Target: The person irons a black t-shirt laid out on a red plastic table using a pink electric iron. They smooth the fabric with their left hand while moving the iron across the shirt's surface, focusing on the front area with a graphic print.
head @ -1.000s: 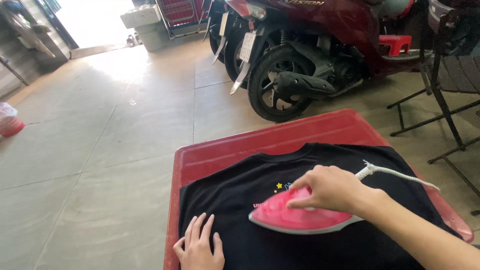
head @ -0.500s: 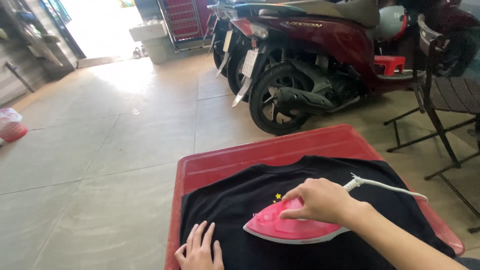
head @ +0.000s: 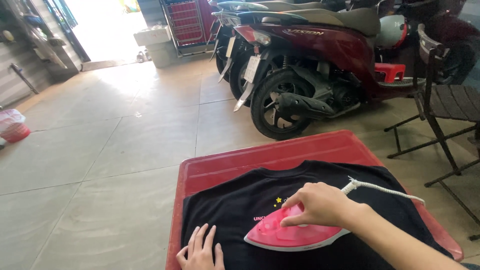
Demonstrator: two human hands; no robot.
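The right hand (head: 320,204) has its fingers closed around the handle of a pink iron (head: 292,234), which rests flat on a black shirt (head: 240,200); the shirt is spread over a red surface (head: 270,157), with its collar toward the far edge. The left hand (head: 201,250) lies flat on the cloth with the fingers open and spread, holding nothing, just beside the pointed tip of the iron; this seems to be the main danger, because if the iron slides toward that side the hot plate can touch the fingertips. The iron sits partly on the printed design with small yellow stars (head: 278,200); I think the heat can melt or smear such a print if the iron waits there too long. The white cord (head: 385,189) goes from the back of the iron over the right side of the shirt; it can catch on the edge and pull the iron. The cloth hangs near the right edge, so it may slip off.
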